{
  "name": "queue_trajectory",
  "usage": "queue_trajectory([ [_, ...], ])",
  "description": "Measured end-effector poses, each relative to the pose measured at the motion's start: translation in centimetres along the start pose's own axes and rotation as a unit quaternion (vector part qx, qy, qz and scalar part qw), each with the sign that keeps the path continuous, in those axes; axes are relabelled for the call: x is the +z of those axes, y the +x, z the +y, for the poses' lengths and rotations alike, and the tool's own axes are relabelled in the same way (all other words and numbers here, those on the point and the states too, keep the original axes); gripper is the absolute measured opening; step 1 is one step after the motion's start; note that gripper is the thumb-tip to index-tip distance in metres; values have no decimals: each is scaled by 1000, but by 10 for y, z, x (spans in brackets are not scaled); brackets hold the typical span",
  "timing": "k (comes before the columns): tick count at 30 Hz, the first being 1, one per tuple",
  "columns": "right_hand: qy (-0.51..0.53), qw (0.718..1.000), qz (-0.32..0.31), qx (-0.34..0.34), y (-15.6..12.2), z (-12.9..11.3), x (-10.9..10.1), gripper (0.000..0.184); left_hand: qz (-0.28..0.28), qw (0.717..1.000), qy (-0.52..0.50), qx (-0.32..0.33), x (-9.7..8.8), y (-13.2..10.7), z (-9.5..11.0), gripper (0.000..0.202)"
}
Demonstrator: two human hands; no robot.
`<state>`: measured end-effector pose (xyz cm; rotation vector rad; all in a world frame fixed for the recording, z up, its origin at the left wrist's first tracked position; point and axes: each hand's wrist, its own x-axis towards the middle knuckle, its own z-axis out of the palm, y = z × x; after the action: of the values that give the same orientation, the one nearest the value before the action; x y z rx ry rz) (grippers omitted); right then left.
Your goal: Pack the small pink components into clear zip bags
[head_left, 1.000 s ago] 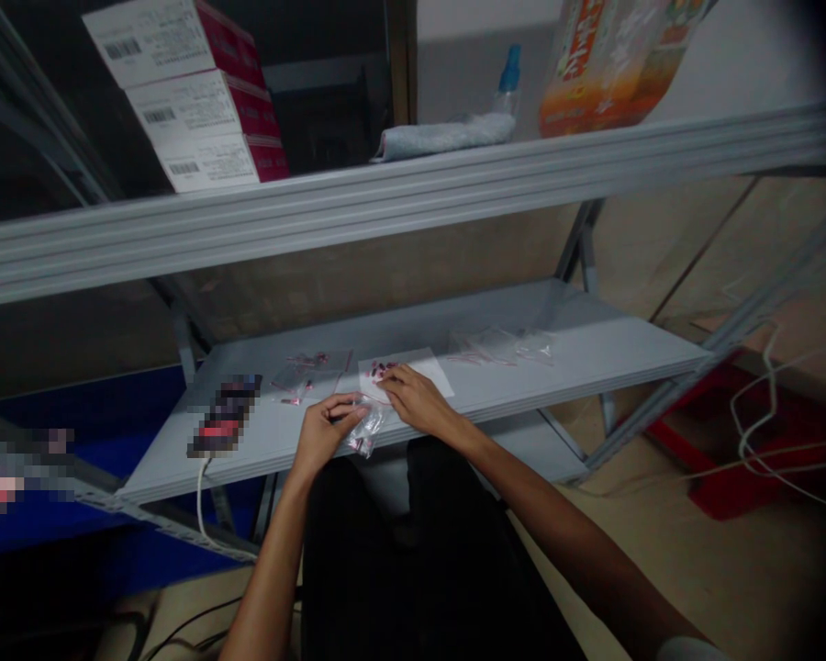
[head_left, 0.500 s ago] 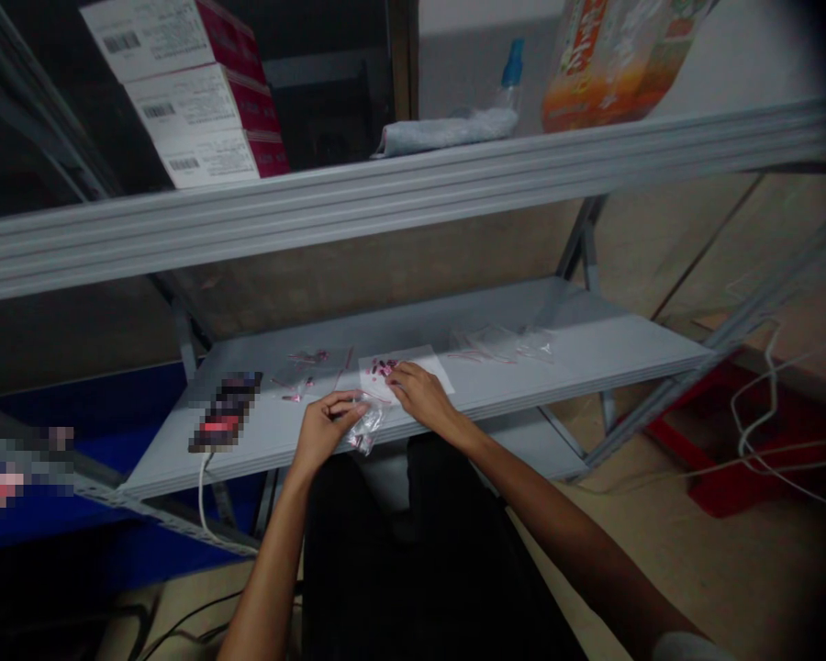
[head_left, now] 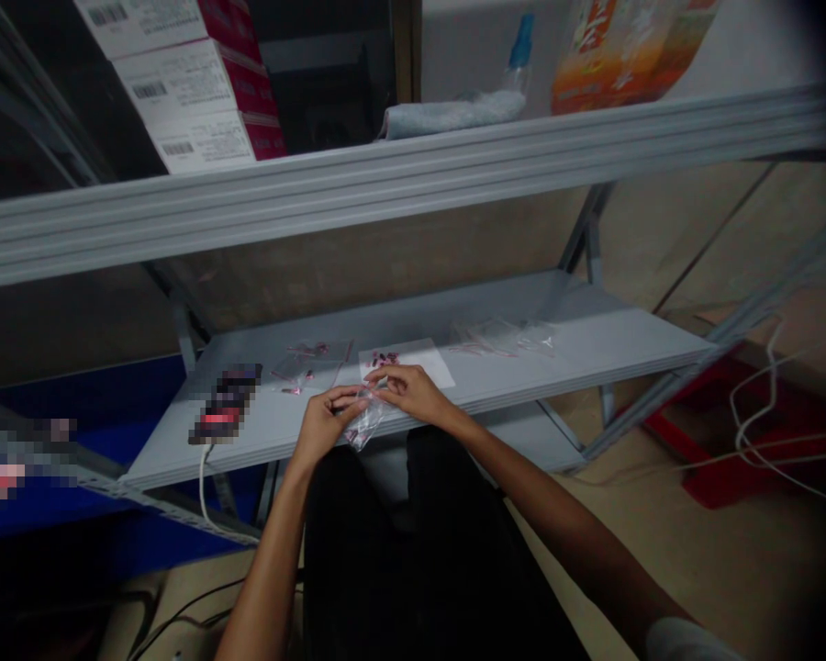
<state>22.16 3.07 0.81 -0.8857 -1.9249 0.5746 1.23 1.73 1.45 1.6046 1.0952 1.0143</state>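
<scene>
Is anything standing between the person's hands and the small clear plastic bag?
Nothing visible does. The left hand and right hand touch the clear plastic bag directly. The white paper sheet lies behind them on the grey metal shelf, not in the way.

We've got stacked white-and-red cartons on the upper metal shelf, far left; folded grey cloth, blue-capped spray bottle, orange printed bag right of them; red plastic stand on floor, right, white cable above it.
</scene>
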Motion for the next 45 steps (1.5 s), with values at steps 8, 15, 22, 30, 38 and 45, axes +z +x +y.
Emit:
queue_trajectory([
  [8,-222,975,9,14,-4,25,-5,20,27,1000,-5,-5,0,0,0,42],
  [15,-245,969,6,15,-4,23,-3,22,30,1000,1,1,0,0,-1,40],
  [22,-265,964,-12,1,-4,22,-2,20,31,999,5,-2,0,-1,3,44],
  [30,-295,955,-13,-32,-4,12,-4,35,45,999,18,0,0,-2,3,42],
  [38,-322,943,-40,-70,-1,11,-4,28,33,999,9,8,0,0,-2,42],
  [45,-310,947,-36,-72,-2,12,-3,29,30,1000,4,7,-1,0,-3,40],
])
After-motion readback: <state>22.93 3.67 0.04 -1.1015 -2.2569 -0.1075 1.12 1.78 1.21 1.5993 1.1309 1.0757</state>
